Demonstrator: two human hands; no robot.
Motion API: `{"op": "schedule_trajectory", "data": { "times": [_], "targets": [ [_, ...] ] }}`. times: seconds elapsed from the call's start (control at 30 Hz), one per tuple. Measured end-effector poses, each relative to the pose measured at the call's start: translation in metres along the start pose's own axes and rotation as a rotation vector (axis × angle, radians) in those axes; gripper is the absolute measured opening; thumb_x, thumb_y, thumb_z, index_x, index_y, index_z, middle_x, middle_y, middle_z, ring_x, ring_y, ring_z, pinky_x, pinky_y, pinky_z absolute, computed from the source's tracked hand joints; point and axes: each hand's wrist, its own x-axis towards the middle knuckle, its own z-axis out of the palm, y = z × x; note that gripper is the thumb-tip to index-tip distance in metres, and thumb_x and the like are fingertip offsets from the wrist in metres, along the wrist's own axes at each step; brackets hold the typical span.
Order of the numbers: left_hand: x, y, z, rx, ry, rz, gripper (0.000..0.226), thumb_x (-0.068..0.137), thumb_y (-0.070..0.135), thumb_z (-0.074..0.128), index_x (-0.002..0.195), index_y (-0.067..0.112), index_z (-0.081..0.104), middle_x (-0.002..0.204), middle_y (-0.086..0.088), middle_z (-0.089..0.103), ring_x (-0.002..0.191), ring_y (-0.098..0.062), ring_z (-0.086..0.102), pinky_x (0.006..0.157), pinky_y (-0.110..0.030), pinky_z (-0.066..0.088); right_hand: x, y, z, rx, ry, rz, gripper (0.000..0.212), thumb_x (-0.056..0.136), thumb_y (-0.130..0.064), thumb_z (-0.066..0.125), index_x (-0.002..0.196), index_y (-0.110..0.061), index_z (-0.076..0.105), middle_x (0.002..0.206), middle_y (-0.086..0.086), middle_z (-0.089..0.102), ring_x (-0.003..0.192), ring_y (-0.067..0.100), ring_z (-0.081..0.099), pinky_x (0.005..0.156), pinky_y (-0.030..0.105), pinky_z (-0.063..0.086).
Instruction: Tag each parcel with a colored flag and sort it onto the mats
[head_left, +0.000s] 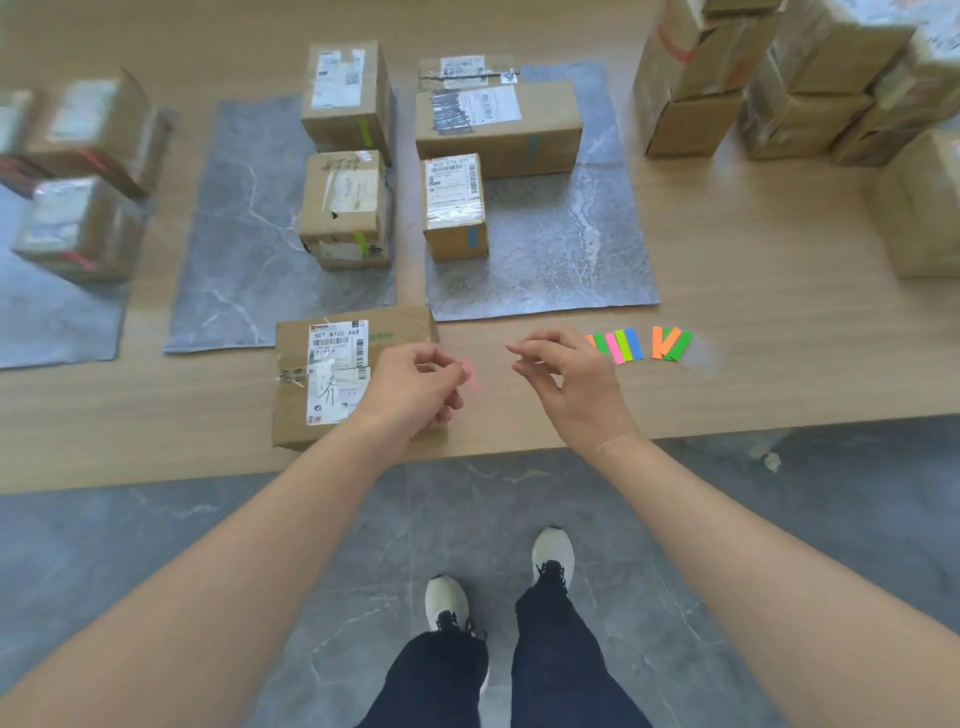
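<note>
The left hand (415, 387) pinches a pink flag (469, 375) in its fingers just beside the parcel (332, 374), which lies on the surface (753, 322) short of the mats (561, 249), presumably for tagging; the right hand (563, 366) is loosely curled and empty.

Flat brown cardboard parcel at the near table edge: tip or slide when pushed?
Probably slides, not tips: the flat brown cardboard parcel lies low and wide on the wooden table. Its creased, taped top suggests it may flex if lifted by one end.
</note>
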Motion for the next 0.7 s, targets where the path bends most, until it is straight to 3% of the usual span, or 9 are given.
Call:
{"op": "schedule_trajectory", "data": {
  "times": [0.13, 0.23, 0.37, 0.47, 0.6, 0.7],
  "targets": [
    [-0.010, -0.023, -0.026, 0.050, 0.017, 0.074, 0.011, 0.090, 0.015, 0.071, 0.090, 0.004, 0.071, 0.052, -0.004, 0.061, 0.040, -0.016, 0.045, 0.040, -0.018, 0.036, -0.016, -0.020, 0.025, -0.056, -0.010, 0.015, 0.025, 0.094, 0.002, 0.067, 0.114, -0.008, 0.077, 0.105, 0.003, 0.067, 0.089, 0.002, 0.057, 0.080, 0.004, 0.040],
    [-0.017, -0.041, -0.036, 0.203, 0.009, 0.197, 0.010, 0.090, 0.020, 0.071, 0.082, 0.015, 0.073, 0.051, -0.004, 0.064, 0.041, -0.015, 0.051, 0.048, -0.021, 0.044, -0.026, -0.026, 0.036, -0.076, -0.031, -0.027, 0.026, 0.095, 0.003, 0.064, 0.116, -0.008, 0.076, 0.110, 0.005, 0.068, 0.094, 0.005, 0.060, 0.085, 0.006, 0.042],
    [-0.030, -0.065, -0.047, 0.312, 0.029, 0.287, 0.017, 0.091, 0.032, 0.070, 0.076, 0.024, 0.075, 0.050, -0.002, 0.065, 0.042, -0.013, 0.057, 0.054, -0.029, 0.053, -0.038, -0.035, 0.048, -0.112, -0.130, -0.125, 0.029, 0.095, -0.004, 0.068, 0.123, -0.011, 0.073, 0.130, 0.005, 0.067, 0.119, 0.018, 0.063, 0.102, 0.029, 0.049],
    [-0.028, -0.086, -0.048, 0.290, 0.119, 0.300, 0.015, 0.090, 0.028, 0.070, 0.078, 0.022, 0.078, 0.050, 0.003, 0.065, 0.044, -0.010, 0.060, 0.060, -0.031, 0.056, -0.040, -0.038, 0.056, -0.124, -0.302, -0.133, 0.044, 0.089, -0.010, 0.077, 0.132, -0.014, 0.068, 0.146, 0.001, 0.058, 0.136, 0.021, 0.054, 0.109, 0.042, 0.048],
    [-0.021, -0.103, -0.039, 0.349, 0.231, 0.314, 0.014, 0.084, 0.029, 0.067, 0.079, 0.028, 0.080, 0.055, 0.013, 0.065, 0.060, -0.012, 0.064, 0.065, -0.032, 0.055, -0.031, -0.043, 0.067, -0.173, -0.448, -0.218, 0.051, 0.089, -0.009, 0.075, 0.138, -0.012, 0.063, 0.156, 0.004, 0.048, 0.146, 0.020, 0.042, 0.110, 0.037, 0.044],
    [-0.020, -0.108, -0.032, 0.412, 0.301, 0.321, 0.015, 0.087, 0.033, 0.065, 0.088, 0.030, 0.080, 0.062, 0.011, 0.065, 0.071, -0.019, 0.065, 0.066, -0.033, 0.053, -0.023, -0.045, 0.077, -0.222, -0.503, -0.195, 0.040, 0.091, -0.010, 0.071, 0.130, -0.010, 0.069, 0.151, 0.005, 0.053, 0.138, 0.023, 0.052, 0.106, 0.040, 0.049]
  ]
}}
